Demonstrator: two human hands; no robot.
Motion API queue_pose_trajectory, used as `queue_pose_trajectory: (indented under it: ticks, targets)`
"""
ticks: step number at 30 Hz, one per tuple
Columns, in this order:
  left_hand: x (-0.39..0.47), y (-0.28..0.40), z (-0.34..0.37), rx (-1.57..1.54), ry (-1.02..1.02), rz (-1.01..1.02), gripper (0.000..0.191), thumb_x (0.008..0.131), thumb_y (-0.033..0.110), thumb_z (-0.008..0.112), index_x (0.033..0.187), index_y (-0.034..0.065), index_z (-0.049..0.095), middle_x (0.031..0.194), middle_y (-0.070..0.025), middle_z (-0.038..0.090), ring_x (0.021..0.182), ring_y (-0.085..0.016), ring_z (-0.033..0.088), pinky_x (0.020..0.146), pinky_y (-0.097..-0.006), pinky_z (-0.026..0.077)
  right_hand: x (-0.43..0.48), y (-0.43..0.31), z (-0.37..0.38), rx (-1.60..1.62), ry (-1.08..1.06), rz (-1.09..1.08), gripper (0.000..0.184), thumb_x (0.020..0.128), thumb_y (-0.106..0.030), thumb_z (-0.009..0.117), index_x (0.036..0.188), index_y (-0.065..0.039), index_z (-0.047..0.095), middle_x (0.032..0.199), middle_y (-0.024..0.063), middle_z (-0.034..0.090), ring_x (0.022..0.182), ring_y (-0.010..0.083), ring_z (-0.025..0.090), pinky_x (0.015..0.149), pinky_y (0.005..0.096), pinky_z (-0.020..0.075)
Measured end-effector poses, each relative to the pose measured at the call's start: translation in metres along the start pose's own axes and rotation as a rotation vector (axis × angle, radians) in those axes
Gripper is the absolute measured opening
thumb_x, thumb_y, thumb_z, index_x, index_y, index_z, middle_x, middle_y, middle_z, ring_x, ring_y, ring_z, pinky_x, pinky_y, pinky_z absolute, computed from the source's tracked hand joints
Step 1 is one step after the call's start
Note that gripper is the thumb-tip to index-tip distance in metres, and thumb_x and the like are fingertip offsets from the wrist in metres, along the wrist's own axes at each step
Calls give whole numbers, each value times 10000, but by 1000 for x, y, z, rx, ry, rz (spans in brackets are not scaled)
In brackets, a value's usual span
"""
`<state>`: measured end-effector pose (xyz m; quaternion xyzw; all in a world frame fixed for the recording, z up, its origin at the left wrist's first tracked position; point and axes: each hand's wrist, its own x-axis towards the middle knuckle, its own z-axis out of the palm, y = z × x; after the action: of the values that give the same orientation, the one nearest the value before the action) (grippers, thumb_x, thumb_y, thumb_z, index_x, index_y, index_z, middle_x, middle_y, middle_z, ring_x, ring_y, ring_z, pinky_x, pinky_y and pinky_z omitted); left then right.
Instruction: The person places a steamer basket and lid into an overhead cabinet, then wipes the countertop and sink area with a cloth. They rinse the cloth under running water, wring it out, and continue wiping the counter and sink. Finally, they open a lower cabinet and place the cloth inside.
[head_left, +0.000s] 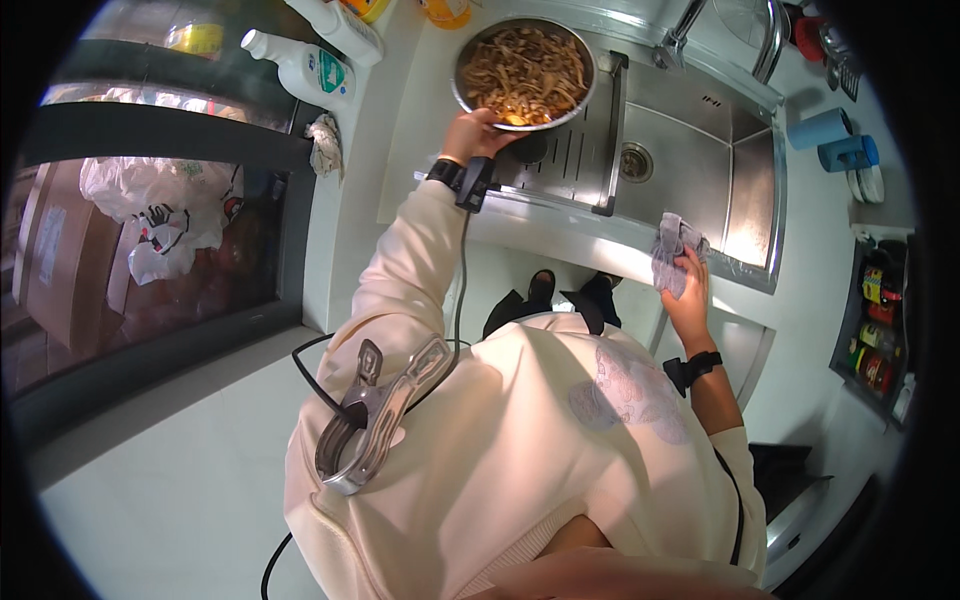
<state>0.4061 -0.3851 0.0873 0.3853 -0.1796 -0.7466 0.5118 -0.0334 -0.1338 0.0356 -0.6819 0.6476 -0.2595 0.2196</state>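
My left hand (478, 135) grips the near rim of a round metal bowl (590, 90). Brown strips of food (523, 69) in some liquid fill the bowl; what the food is I cannot tell. The bowl is over the left end of the sink, above a slotted metal drain tray (574, 161); whether it rests there or is lifted is unclear. In my right hand (688, 289) is a crumpled grey cloth (671, 255), at the front edge of the stainless steel sink (686, 157).
A faucet (671, 49) rises behind the sink. White bottles (304, 71) and a rag (325, 142) sit by the window at left. Blue cups (847, 152) stand right of the sink, near a rack of condiment jars (877, 322). A cable runs from my left wrist.
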Motion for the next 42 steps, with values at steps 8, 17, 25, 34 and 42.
queue_pose_trajectory:
  ticks: [8, 17, 25, 34, 42]
  targets:
    - [42, -57, 19, -17, 36, 38, 480, 905, -82, 469, 1383, -56, 441, 1342, -347, 562, 1159, -516, 655, 943, -682, 603, -1, 2, -5, 22, -37, 22, 542, 720, -26, 751, 1235, -67, 588, 1547, 143, 506, 1423, 431, 443, 1221, 502, 336]
    - [94, -95, -1, -40, 56, -39, 589, 859, -132, 444, 1428, 1, 365, 1342, -333, 545, 1143, -539, 646, 902, -706, 599, 0, 2, -11, 36, -81, 44, 545, 726, -36, 743, 1245, -70, 583, 1555, 138, 506, 1411, 434, 449, 1186, 499, 369]
    - [108, -104, -15, -88, 92, -145, 481, 909, -105, 462, 1386, -109, 402, 1339, -320, 530, 1252, -477, 581, 1088, -692, 486, -1, 12, -7, 82, 10, 8, 504, 759, -22, 714, 1249, -60, 606, 1461, 141, 585, 1365, 409, 508, 1164, 465, 407]
    - [71, -103, -6, -150, 52, -171, 318, 1038, 181, 639, 1255, -15, 515, 1132, -233, 625, 1111, -401, 645, 1074, -609, 520, 37, -12, -31, 885, -16, 375, 436, 969, 10, 624, 1393, 15, 522, 1289, 94, 625, 1221, 187, 592, 1079, 323, 454]
    - [-80, -85, 93, 63, -134, -451, 689, 1004, 533, 666, 1463, 58, 469, 1218, -133, 637, 1167, -321, 669, 993, -553, 563, 110, -129, -29, 800, -231, 37, 497, 995, -32, 642, 1471, -40, 500, 1455, 102, 564, 1340, 213, 538, 1151, 346, 399]
